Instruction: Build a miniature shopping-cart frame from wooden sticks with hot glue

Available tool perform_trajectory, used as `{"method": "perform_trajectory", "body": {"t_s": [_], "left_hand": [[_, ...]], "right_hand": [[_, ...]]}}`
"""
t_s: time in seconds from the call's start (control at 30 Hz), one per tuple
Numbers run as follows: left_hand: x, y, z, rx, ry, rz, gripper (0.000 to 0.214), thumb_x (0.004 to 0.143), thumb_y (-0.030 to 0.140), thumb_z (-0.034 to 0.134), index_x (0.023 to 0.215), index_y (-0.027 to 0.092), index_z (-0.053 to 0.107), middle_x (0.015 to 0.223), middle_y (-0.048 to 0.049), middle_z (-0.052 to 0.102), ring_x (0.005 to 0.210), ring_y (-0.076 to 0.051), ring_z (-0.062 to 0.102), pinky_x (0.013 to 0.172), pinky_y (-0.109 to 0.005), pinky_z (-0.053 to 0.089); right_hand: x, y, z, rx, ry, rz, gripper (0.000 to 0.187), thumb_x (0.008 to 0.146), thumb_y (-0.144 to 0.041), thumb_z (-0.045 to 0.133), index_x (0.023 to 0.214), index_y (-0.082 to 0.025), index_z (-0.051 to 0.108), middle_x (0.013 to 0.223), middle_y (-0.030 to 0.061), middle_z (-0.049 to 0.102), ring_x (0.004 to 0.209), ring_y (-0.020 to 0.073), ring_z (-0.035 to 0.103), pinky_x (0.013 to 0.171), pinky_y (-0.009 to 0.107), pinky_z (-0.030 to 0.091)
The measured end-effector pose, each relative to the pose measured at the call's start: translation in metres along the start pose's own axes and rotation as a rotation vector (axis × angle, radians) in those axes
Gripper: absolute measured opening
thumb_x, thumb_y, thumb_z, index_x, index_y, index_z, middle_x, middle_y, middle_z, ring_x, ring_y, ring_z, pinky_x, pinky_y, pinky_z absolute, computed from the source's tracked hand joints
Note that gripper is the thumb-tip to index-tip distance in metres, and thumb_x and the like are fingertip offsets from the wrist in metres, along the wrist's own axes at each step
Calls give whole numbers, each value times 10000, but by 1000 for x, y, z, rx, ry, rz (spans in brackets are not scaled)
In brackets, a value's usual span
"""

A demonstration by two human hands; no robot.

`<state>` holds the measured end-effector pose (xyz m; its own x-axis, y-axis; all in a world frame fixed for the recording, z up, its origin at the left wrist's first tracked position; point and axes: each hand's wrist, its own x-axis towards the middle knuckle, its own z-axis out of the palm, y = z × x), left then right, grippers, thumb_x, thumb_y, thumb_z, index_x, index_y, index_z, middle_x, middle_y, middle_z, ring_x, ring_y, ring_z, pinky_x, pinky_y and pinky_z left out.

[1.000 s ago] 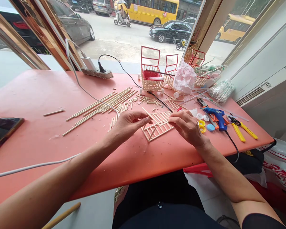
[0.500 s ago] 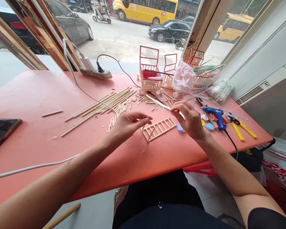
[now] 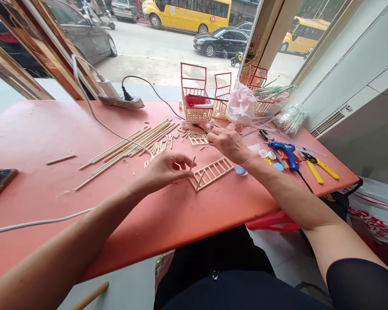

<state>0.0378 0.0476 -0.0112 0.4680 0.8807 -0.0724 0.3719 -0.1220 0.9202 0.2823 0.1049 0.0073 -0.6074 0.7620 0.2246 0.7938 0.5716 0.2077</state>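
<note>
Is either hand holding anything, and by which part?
The left hand pinches a short stick, seemingly low, its upper end free. The right hand is at the right end of the far slatted frame; any grip is hidden.

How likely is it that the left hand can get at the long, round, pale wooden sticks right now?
Probably yes: the long wooden sticks lie near the left hand, though its fingers pinch a short pale wooden stick and a thin white cable runs across the long ones.
</note>
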Motion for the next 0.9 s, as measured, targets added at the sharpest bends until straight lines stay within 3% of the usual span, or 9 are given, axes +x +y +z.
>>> {"method": "perform_trajectory", "body": {"t_s": [0.1, 0.17, 0.27, 0.37, 0.5, 0.6, 0.73, 0.9], "left_hand": [[3, -5, -5, 44, -42, -3, 363, 717, 429, 759, 954, 155, 781, 750, -27, 609, 610, -144, 569, 454, -217, 511], [4, -8, -6, 84, -45, 13, 333, 724, 417, 739, 923, 153, 781, 755, -31, 618, 599, -140, 563, 455, -215, 506], [6, -12, -6, 143, -52, 57, 299, 758, 422, 712, 895, 165, 782, 723, -21, 623, 585, -130, 551, 477, -205, 492], [7, -15, -5, 186, -73, 108, 269, 793, 423, 694, 853, 174, 774, 726, -20, 662, 591, -119, 555, 513, -195, 471], [7, -15, -4, 202, -81, 147, 257, 802, 408, 679, 844, 173, 774, 699, -11, 669, 602, -121, 554, 545, -202, 458], [6, -12, -4, 207, -76, 143, 264, 799, 409, 668, 835, 169, 773, 683, -8, 664, 602, -124, 550, 556, -212, 454], [6, -10, -4, 238, -73, 138, 271, 796, 424, 661, 823, 176, 768, 695, -16, 684, 618, -138, 567, 564, -227, 448], [7, -9, -3, 272, -64, 158, 273, 804, 436, 656, 812, 185, 766, 723, -23, 713, 635, -149, 593, 597, -242, 458]], "right_hand": [[0, 3, -5, 66, -49, 44, 109, 997, -173, 595, 1019, -155, 700, 1112, 124, 713, 1044, 256, 618, 844, 351, 342], [-8, 4, -17, 129, -41, 84, 140, 968, -171, 647, 1098, -149, 695, 1150, 123, 709, 1062, 259, 628, 873, 348, 371], [-36, 4, -41, 223, -23, 148, 186, 981, -223, 652, 1155, -166, 687, 1154, 106, 699, 1029, 243, 649, 857, 329, 417], [-74, 2, -58, 226, -154, 188, 208, 963, -301, 687, 1141, -193, 685, 1119, 85, 696, 988, 249, 663, 815, 329, 441], [-113, -9, -53, 94, -280, 198, 210, 946, -207, 677, 1154, -190, 653, 1138, 103, 688, 1000, 265, 664, 781, 332, 447], [-123, -18, -44, 45, -305, 219, 127, 965, -138, 603, 1079, -170, 649, 1095, 115, 694, 967, 263, 664, 788, 340, 450], [-119, -14, -51, 175, -234, 254, 113, 981, -191, 593, 1087, -179, 632, 1105, 112, 710, 973, 257, 672, 802, 338, 470], [-103, 30, -66, 236, 10, 409, 144, 919, -255, 680, 1036, -181, 640, 1005, 100, 727, 878, 250, 676, 788, 345, 487]]}}
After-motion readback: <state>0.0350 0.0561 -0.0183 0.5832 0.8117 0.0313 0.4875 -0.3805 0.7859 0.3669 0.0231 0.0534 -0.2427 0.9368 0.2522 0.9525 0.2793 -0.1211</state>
